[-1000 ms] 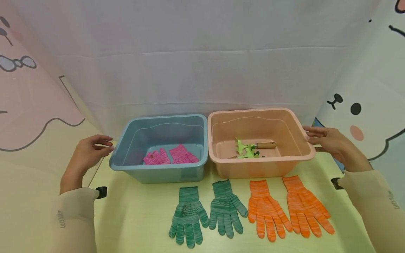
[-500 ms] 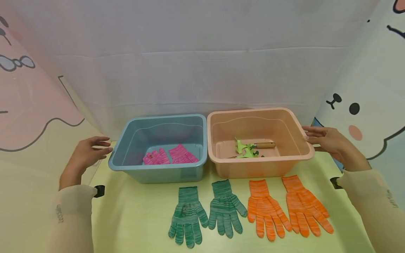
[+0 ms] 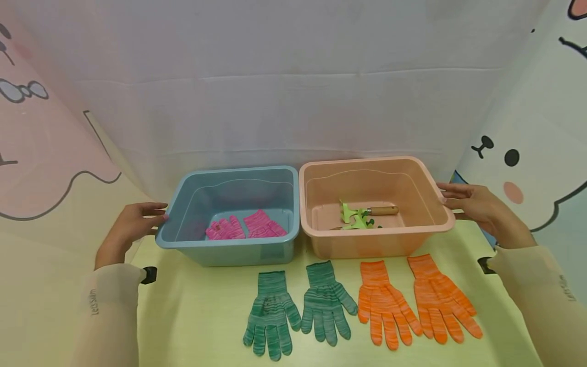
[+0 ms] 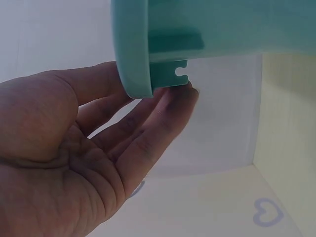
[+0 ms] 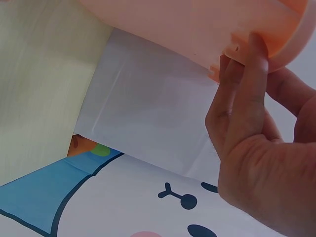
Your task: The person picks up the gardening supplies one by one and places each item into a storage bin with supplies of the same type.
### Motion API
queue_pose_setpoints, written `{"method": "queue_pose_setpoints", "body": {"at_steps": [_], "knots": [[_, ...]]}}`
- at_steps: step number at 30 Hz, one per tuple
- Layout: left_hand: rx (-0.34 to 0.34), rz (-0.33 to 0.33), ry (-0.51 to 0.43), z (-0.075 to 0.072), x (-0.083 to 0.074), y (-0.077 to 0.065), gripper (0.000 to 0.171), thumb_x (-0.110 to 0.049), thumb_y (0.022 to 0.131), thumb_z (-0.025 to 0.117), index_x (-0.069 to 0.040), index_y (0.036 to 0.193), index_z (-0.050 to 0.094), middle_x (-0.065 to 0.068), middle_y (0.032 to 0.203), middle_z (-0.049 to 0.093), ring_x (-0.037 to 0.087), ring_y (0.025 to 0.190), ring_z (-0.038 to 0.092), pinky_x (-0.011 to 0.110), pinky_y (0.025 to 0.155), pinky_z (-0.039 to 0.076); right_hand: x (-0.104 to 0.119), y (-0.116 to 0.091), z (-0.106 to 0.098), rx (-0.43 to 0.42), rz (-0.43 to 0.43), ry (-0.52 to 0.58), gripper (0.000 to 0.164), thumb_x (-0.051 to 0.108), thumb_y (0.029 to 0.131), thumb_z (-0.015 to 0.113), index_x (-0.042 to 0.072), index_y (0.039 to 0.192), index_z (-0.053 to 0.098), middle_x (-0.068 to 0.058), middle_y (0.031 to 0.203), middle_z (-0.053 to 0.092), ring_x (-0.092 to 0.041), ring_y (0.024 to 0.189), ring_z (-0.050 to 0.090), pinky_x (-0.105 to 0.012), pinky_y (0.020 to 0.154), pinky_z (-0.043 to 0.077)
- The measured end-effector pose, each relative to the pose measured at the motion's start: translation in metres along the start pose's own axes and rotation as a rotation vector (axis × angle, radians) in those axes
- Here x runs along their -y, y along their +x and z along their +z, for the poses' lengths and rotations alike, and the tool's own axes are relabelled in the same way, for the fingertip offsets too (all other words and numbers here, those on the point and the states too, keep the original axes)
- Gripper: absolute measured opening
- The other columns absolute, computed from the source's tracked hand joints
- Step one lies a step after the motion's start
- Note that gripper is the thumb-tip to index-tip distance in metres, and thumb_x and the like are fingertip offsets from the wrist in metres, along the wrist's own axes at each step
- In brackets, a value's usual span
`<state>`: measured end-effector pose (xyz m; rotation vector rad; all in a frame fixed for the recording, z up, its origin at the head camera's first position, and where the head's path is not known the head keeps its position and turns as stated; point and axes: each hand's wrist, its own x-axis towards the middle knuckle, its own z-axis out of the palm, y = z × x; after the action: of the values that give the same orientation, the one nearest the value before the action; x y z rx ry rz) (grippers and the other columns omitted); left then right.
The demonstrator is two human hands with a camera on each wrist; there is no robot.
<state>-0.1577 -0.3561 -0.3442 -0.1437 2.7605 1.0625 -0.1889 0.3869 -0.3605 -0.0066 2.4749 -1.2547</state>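
My left hand [image 3: 130, 224] grips the left rim of a blue plastic basin [image 3: 234, 254]. In the left wrist view, the thumb lies against the rim and the fingers curl up beneath it, near a small notched tab [image 4: 169, 74]. On the other side, my right hand [image 3: 479, 206] holds the right rim of a peach plastic basin [image 3: 367, 247], fingers under the lip and thumb over it. Pink knit gloves [image 3: 264, 224] lie inside the blue basin. Garden tools with green heads and a wooden handle [image 3: 383, 210] lie in the peach one.
The basins stand side by side on a pale yellow-green table [image 3: 197, 316], close to a white cloth backdrop [image 3: 284, 112]. In front lie a pair of green knit gloves [image 3: 272, 313] and a pair of orange ones [image 3: 387, 303]. Printed cloth panels [image 3: 532, 168] flank both sides.
My left hand has moved right from beside the blue basin onto its rim. The right hand stays at the peach basin's rim, and basins and gloves hold their places.
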Motion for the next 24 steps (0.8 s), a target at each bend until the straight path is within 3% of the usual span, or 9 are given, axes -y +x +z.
{"method": "queue_pose_setpoints", "body": {"at_steps": [2,4,7,11,19,24], "knots": [[0.001,-0.003,-0.001,0.0003,0.0007,0.0015,0.057,-0.019,0.109,0.060,0.015,0.152,0.043,0.042,0.148,0.049,0.036,0.110,0.074,0.034,0.084,0.065,0.0002,0.0001,0.0002,-0.001,0.002,-0.004,0.065,0.025,0.115,0.048,0.005,0.169,0.017,-0.033,0.165,0.029,-0.027,0.136,0.049,-0.018,0.087,0.059],[0.001,-0.005,-0.004,0.0004,0.0013,0.0031,0.056,-0.018,0.109,0.060,0.015,0.152,0.044,0.041,0.147,0.050,0.035,0.110,0.074,0.035,0.084,0.065,0.0003,0.0001,0.0004,-0.003,0.003,-0.009,0.065,0.024,0.115,0.047,0.005,0.169,0.017,-0.033,0.165,0.029,-0.029,0.137,0.049,-0.017,0.087,0.059],[-0.002,-0.017,-0.012,0.0008,0.0021,0.0049,0.057,-0.019,0.109,0.061,0.015,0.151,0.044,0.041,0.146,0.051,0.032,0.108,0.075,0.038,0.086,0.065,0.0005,-0.0003,0.0004,-0.003,0.003,-0.015,0.066,0.025,0.115,0.047,0.004,0.169,0.017,-0.034,0.165,0.028,-0.010,0.123,0.054,-0.016,0.086,0.058],[-0.007,-0.050,-0.046,0.0021,0.0034,0.0056,0.057,-0.018,0.109,0.062,0.014,0.152,0.044,0.040,0.148,0.051,0.031,0.109,0.073,0.039,0.089,0.064,0.0006,0.0002,0.0006,0.001,0.001,0.001,0.066,0.024,0.115,0.048,0.004,0.169,0.016,-0.035,0.165,0.027,0.015,0.102,0.049,-0.017,0.087,0.059],[-0.009,-0.077,-0.083,0.0053,0.0037,0.0044,0.056,-0.018,0.110,0.060,0.011,0.155,0.043,0.037,0.152,0.048,0.038,0.122,0.067,0.045,0.098,0.060,-0.0029,0.0034,-0.0006,0.001,-0.011,-0.007,0.068,0.027,0.114,0.049,0.002,0.168,0.015,-0.035,0.165,0.027,0.021,0.095,0.048,-0.018,0.086,0.059],[0.009,-0.088,-0.106,0.0055,0.0045,0.0033,0.057,-0.020,0.110,0.058,0.009,0.156,0.042,0.036,0.155,0.045,0.031,0.121,0.066,0.037,0.095,0.062,-0.0070,0.0030,0.0012,-0.010,-0.041,-0.025,0.075,0.040,0.113,0.050,0.004,0.169,0.016,-0.034,0.165,0.030,0.019,0.098,0.048,-0.013,0.083,0.054]]}}
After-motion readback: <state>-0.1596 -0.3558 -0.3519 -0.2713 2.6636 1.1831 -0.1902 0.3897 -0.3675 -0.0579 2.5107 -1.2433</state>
